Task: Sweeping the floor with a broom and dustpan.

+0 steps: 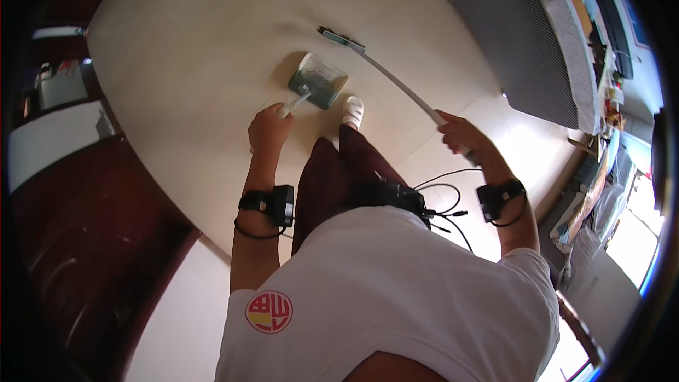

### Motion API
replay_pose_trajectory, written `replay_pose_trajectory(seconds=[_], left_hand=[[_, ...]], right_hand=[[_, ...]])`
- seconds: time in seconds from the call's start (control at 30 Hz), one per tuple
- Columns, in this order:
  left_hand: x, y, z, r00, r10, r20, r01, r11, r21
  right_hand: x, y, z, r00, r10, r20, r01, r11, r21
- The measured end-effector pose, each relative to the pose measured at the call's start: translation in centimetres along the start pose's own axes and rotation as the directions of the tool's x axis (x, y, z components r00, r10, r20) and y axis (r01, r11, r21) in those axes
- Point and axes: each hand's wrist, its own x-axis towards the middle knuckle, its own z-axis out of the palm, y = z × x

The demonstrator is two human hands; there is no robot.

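Observation:
My left hand (269, 128) grips the pale handle of a long-handled dustpan (318, 80). The pan is green and rests on or just above the floor in front of my feet; some dark debris seems to lie in it. In my right hand (460, 135) is the grey pole of a broom (395, 79), slanting away to the upper left. The broom's flat head (341, 41), with dark bristles, is beyond the dustpan and apart from it, near the pale floor.
Pale floor tiles (196, 63) spread around me. A bed (522, 48) with a grey side stands at the right. A dark red glossy door or panel (106, 233) is at the left. My white shoe (353, 111) is close to the dustpan. Black cables (451, 207) hang from my waist.

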Motion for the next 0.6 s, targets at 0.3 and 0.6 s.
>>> replay_pose_trajectory(seconds=[0.3, 0.6], left_hand=[[-0.7, 0.6, 0.6, 0.996, 0.083, 0.026, -0.083, 0.997, 0.0], [-0.7, 1.2, 1.1, 0.999, 0.047, 0.015, -0.047, 0.999, 0.012]], right_hand=[[0.9, 2.6, 6.9, 0.996, 0.093, 0.009, -0.087, 0.964, -0.253], [-3.4, 4.5, 4.5, 0.996, 0.062, 0.071, -0.073, 0.985, 0.157]])
